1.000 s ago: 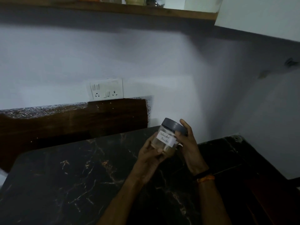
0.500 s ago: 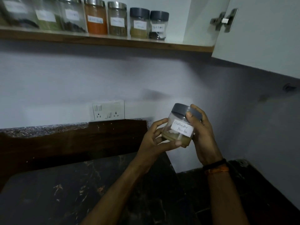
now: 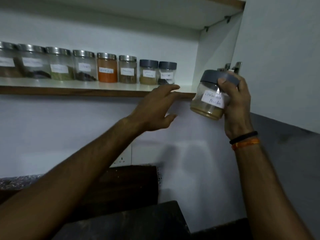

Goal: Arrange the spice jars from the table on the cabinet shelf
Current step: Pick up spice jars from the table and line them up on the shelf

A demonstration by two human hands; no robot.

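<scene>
While the jar is up high: it is at the middle right of the frame, just in front of the shelf's right end and not yet on it
Jar: the coriander jar (image 3: 210, 99) is clear with a grey lid (image 3: 219, 77), a white paper label, and yellow-brown powder only at the bottom
Tilt: it leans, with the lid end tipped toward the upper right
Right hand: the right hand (image 3: 237, 104) has its fingers and thumb curled round the jar's side and lid edge, holding it alone
Left hand: the left hand (image 3: 155, 108) holds nothing; its fingers are loose and spread, reaching at the shelf edge (image 3: 86, 91) in the middle of the frame
Weight: I think it is light, since it is mostly empty
Feel: the clear wall looks smooth and hard, so it may slip, and it could crack if dropped
Best hold: round the middle of the body, not just the lid, which could twist loose
Free spot: the bare bit of shelf right of the last grey-lid jar (image 3: 167, 72) looks like the place
Other jars: a row (image 3: 106, 70) stands at the upper left
</scene>
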